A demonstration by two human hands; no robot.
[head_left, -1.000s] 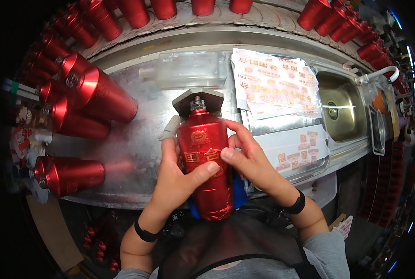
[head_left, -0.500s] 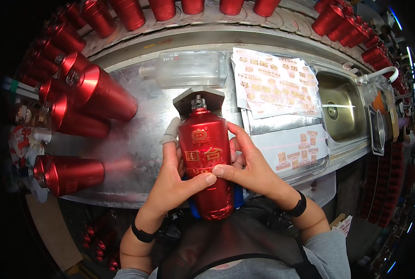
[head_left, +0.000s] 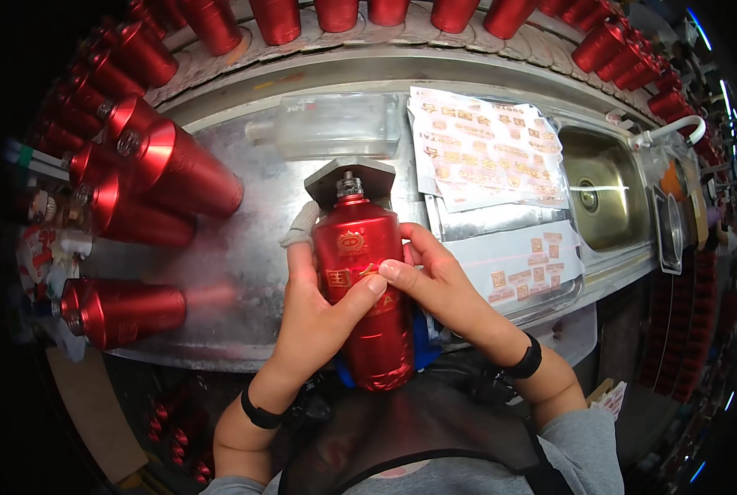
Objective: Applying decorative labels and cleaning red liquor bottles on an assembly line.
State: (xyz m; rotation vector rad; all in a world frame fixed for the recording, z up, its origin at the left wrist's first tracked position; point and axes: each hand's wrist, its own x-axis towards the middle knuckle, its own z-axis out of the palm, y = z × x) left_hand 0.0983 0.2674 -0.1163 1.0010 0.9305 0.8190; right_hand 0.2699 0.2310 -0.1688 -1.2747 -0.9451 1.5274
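Observation:
A red bottle (head_left: 377,351) with gold lettering and a clear stopper lies tilted before me, its base toward my body. My left hand (head_left: 312,326) wraps round its left side, with a whitish finger cot (head_left: 302,226) on one fingertip. Around the right side closes my right hand (head_left: 443,285). Both thumbs press side by side on the front, over part of the lettering. The bottle's neck is by a grey angular metal block (head_left: 327,183). Under the bottle, blue material (head_left: 425,351) shows in part.
Beyond the block lies a clear glass bottle (head_left: 335,125). Right of it are sheets of gold stickers (head_left: 488,153), a sheet of small square labels (head_left: 542,268) and a steel sink (head_left: 604,186). Several red bottles (head_left: 188,169) lie at left; others line a curved conveyor (head_left: 302,45) behind.
Both thumbs have slid up the bottle's front, covering a different part of the lettering. The red bottles on the conveyor have shifted along it, seemingly to the right.

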